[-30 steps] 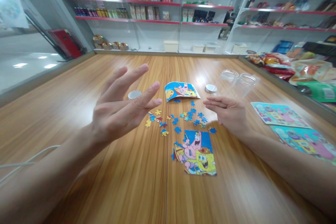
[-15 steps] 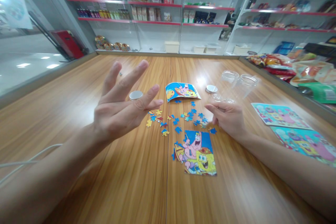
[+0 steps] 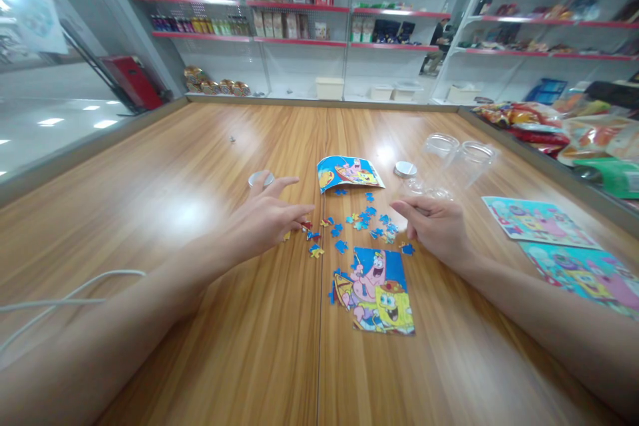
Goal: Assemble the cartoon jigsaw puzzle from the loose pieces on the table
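My left hand (image 3: pixel 264 216) has its fingers spread low over the left end of the loose jigsaw pieces (image 3: pixel 368 212) and holds nothing that I can see. Some yellow and red pieces lie partly under its fingertips. My right hand (image 3: pixel 435 223) is closed at the right of the pieces, its fingers curled in and the thumb against them; whatever may be inside is hidden. Nearer to me lies a partly joined jigsaw puzzle (image 3: pixel 382 293) with pink and yellow cartoon figures and a ragged left edge. Beyond the pieces, a curved picture card (image 3: pixel 349 173) shows the same figures.
Clear plastic jars (image 3: pixel 472 156) lie at the right rear beside a silver lid (image 3: pixel 405 169). Another lid (image 3: pixel 261 178) is behind my left hand. Two picture sheets (image 3: pixel 542 221) lie at right. A white cable (image 3: pixel 74 301) crosses the left side. Snack bags (image 3: pixel 529 126) border the table.
My left hand has come down from above the table, lower over the pieces at left, its fingers still apart. My right hand stays closed in nearly the same place.
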{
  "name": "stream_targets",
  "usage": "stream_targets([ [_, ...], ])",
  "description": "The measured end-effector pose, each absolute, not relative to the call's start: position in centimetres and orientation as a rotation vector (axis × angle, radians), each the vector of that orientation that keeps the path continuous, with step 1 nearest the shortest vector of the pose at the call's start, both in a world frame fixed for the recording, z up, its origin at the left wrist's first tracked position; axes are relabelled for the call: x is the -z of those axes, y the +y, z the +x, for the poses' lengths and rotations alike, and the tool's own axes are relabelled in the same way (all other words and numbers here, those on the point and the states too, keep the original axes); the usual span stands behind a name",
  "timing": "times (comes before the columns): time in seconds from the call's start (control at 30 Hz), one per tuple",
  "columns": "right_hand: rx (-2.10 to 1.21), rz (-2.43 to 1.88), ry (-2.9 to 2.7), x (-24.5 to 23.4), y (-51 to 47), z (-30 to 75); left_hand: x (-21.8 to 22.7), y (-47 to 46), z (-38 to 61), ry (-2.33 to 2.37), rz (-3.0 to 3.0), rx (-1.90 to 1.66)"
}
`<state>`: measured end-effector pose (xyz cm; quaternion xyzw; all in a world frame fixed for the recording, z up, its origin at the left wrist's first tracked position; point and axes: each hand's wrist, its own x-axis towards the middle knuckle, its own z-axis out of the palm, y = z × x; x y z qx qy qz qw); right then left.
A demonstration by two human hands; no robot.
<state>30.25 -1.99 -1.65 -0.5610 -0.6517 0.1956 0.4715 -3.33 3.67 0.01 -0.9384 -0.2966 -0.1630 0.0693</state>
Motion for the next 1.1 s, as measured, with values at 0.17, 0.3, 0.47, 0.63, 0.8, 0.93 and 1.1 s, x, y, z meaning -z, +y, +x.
stream_targets([
  [0.17,-0.388,-1.336,-1.658,1.6,-2.4,29.9,-0.4,3.1,-2.7,-0.882,-2.874,0.439],
  [0.3,-0.122,-1.124,-1.896,1.7,-3.2,29.7,-0.1,2.8,-2.2,-0.885,-2.869,0.38],
  [0.47,0.124,-0.651,-2.251,1.8,-4.3,29.0,0.2,2.8,-1.9,-0.953,-2.918,0.464],
  [0.63,0.211,-0.442,-2.451,0.8,-5.3,28.1,-1.9,1.5,-1.2,-0.953,-3.057,0.622],
  [0.8,0.179,-0.456,-2.469,0.8,-5.5,28.1,-3.2,-2.3,1.1,-0.502,-3.404,0.492],
  [0.93,0.139,-0.489,-2.471,1.2,-5.2,28.2,-2.4,-4.3,2.6,-0.253,-3.321,0.388],
  [1.1,0.115,-0.488,-2.473,1.4,-5.1,28.2,-2.4,-4.1,2.5,-0.442,-3.26,0.519],
])
